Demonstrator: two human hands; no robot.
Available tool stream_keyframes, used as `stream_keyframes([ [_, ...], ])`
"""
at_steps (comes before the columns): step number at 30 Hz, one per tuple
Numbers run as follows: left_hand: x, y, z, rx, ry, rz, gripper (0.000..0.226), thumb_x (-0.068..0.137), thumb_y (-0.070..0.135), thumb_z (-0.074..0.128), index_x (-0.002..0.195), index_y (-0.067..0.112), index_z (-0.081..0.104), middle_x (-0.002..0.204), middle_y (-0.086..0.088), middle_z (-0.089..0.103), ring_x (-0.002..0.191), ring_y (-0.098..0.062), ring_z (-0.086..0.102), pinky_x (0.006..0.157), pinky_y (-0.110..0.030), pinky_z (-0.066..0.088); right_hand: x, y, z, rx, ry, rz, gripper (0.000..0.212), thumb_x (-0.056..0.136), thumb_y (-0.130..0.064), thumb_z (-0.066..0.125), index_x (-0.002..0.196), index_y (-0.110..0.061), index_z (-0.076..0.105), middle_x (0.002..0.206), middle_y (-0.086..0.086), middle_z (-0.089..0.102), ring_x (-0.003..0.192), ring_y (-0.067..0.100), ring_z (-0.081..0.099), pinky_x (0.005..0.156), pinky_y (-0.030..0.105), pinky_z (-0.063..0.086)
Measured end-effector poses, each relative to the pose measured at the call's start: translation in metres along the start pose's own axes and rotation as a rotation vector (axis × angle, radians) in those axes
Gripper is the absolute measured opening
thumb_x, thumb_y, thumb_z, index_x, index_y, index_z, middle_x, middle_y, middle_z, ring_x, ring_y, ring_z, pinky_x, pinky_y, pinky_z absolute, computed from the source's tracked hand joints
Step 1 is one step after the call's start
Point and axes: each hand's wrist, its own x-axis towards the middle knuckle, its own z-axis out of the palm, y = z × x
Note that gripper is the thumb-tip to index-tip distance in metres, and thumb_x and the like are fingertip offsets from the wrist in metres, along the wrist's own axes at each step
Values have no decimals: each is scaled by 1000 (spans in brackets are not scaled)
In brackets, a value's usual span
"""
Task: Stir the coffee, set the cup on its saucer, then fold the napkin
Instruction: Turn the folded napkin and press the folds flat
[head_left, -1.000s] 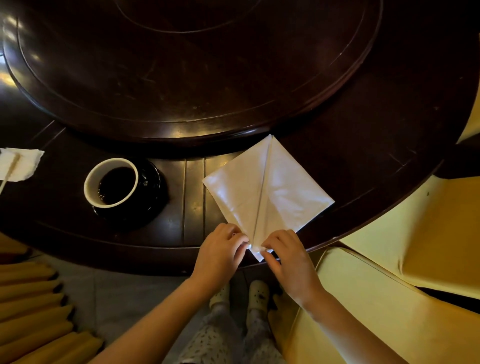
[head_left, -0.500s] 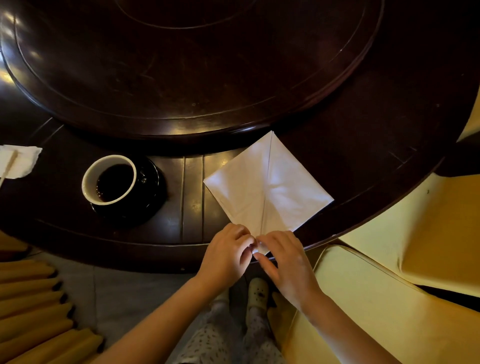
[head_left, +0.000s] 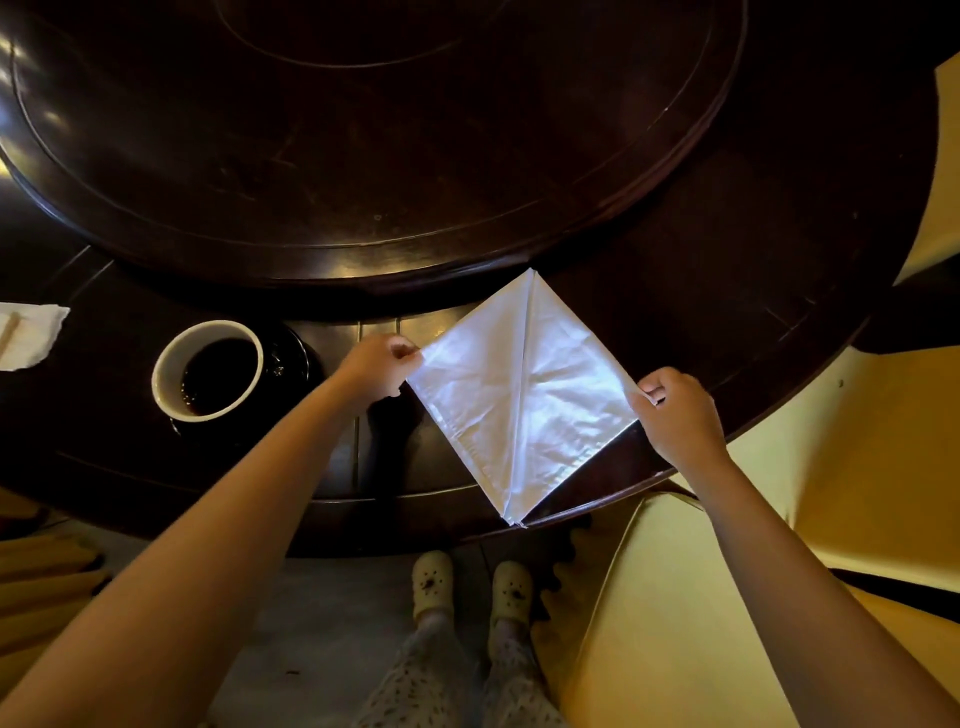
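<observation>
A white napkin (head_left: 524, 395) lies as a kite shape on the dark wooden table (head_left: 727, 291), its two flaps meeting along a centre seam and its narrow tip at the table's near edge. My left hand (head_left: 376, 366) pinches the napkin's left corner. My right hand (head_left: 675, 415) pinches its right corner. To the left, a white cup (head_left: 208, 370) of dark coffee stands on a black saucer (head_left: 291, 358).
A raised round turntable (head_left: 363, 156) fills the table's middle, just beyond the napkin's far tip. A crumpled white tissue with a wooden stick (head_left: 26, 335) lies at the far left. Yellow-covered chairs (head_left: 727, 597) stand to the right, another at the lower left.
Both hands left the napkin's near tip and moved apart and away from me to its left and right corners, which they now pinch. The cup has not moved.
</observation>
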Motion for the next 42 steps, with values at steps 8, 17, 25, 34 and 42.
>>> stream_keyframes([
  [8,-11,7,-18,-193,-117,40,10,84,4,62,89,9,54,72,-6,56,54,-16,60,46,-14,48,3,-18,-24,771,-186,313,9,87,-5,59,81,-10,54,80,6,53,69,13,55,71,29,55],
  [17,-40,8,-59,-785,-61,116,22,88,1,54,97,20,60,64,7,69,63,-6,65,60,-18,55,5,-49,-85,1484,-265,419,16,90,-2,48,86,-14,58,54,1,67,52,10,63,55,20,54],
  [25,-64,42,-92,-627,7,353,33,81,3,64,104,27,65,95,0,68,78,-9,68,72,-16,54,-11,-77,-125,1045,-127,21,15,86,-10,61,96,-17,70,87,0,65,80,12,58,66,20,54],
  [34,-85,60,-113,124,322,513,13,82,17,67,95,15,68,97,3,58,84,-12,56,67,-14,37,-20,-85,-150,387,22,-263,1,79,-15,70,81,-15,70,93,-8,64,87,4,60,75,15,44],
  [42,-86,30,-90,-610,-196,106,11,85,6,59,93,7,66,74,-8,73,67,-18,69,59,-23,57,-13,-58,-113,767,-473,123,5,85,-11,60,80,-10,62,77,13,70,66,20,69,53,24,56],
])
